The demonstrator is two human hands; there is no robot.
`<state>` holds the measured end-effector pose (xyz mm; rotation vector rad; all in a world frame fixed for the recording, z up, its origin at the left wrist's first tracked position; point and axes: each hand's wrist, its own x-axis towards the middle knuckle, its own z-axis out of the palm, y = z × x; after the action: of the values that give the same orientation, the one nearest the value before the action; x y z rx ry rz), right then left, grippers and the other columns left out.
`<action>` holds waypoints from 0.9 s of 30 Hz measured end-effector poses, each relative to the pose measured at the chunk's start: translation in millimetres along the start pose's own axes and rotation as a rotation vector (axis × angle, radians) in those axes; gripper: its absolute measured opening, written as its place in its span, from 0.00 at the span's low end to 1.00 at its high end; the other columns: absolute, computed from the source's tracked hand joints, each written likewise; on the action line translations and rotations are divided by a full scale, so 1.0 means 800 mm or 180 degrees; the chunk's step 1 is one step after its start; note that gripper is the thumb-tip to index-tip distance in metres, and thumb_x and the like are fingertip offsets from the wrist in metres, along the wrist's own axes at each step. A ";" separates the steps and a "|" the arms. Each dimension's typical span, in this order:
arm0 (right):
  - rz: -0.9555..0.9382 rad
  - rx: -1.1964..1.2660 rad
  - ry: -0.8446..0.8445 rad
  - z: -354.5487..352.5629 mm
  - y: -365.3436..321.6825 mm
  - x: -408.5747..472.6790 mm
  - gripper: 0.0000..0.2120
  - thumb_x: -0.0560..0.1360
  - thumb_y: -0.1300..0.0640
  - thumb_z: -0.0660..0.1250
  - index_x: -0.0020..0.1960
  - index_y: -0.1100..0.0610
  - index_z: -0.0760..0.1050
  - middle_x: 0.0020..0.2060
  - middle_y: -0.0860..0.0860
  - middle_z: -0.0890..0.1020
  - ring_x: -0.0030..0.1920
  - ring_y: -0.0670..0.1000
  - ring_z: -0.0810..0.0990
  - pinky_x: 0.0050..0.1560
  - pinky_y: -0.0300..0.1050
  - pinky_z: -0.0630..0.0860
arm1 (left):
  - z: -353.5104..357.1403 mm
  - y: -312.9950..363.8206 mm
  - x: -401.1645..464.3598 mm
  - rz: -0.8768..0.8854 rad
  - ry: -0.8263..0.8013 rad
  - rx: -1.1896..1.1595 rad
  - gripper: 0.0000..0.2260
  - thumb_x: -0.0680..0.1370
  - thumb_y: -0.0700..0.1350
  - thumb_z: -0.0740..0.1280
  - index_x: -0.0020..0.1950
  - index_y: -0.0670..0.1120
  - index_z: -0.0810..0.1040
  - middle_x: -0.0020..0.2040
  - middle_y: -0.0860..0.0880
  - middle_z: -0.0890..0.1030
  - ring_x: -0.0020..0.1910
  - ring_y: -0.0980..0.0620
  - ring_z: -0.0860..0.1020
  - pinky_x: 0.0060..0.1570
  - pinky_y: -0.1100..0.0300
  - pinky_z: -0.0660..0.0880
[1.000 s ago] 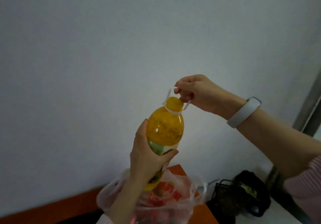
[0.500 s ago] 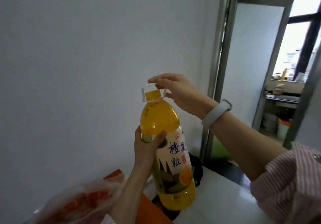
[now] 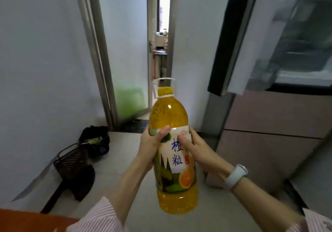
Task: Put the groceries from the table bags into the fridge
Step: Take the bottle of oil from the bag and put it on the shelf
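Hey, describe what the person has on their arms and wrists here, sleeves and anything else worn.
Both arms wear pink-and-white thin-striped shirt sleeves, pushed back so the forearms are bare: the left sleeve and the right sleeve. The right wrist carries a pale, whitish fitness band with a rounded oblong face. Both hands are bare; no rings show.

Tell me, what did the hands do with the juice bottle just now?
The right hand let go of the white carry handle and now grips the juice bottle at its label. The view swung from the wall to the open fridge. The left hand kept its grip.
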<state>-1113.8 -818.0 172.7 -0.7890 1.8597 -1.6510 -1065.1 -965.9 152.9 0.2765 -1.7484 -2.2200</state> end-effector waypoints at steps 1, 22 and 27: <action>0.0005 0.0010 0.0208 -0.029 0.006 -0.016 0.22 0.69 0.45 0.63 0.62 0.48 0.64 0.49 0.51 0.82 0.48 0.50 0.83 0.43 0.43 0.80 | 0.034 -0.010 0.008 -0.0002 -0.0149 0.0024 0.37 0.57 0.58 0.75 0.62 0.45 0.70 0.52 0.39 0.81 0.47 0.40 0.82 0.43 0.48 0.80; -0.0811 -0.0497 0.2938 -0.550 -0.054 -0.119 0.25 0.68 0.42 0.61 0.62 0.51 0.67 0.50 0.52 0.82 0.48 0.50 0.83 0.46 0.45 0.80 | 0.619 -0.017 0.247 0.1093 -0.2301 -0.0355 0.32 0.60 0.57 0.72 0.62 0.59 0.65 0.55 0.50 0.79 0.49 0.52 0.81 0.42 0.58 0.80; -0.1079 -0.0788 0.2823 -0.672 -0.107 -0.081 0.25 0.68 0.43 0.59 0.64 0.45 0.62 0.51 0.49 0.81 0.48 0.47 0.83 0.44 0.43 0.80 | 0.722 0.020 0.334 0.1374 -0.2341 -0.0575 0.29 0.61 0.57 0.71 0.59 0.61 0.67 0.52 0.52 0.80 0.47 0.52 0.82 0.39 0.60 0.79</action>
<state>-1448.6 -409.8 320.1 -0.5063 2.6795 -2.2473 -1505.2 -536.2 316.5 -0.9770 -1.6595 -2.2507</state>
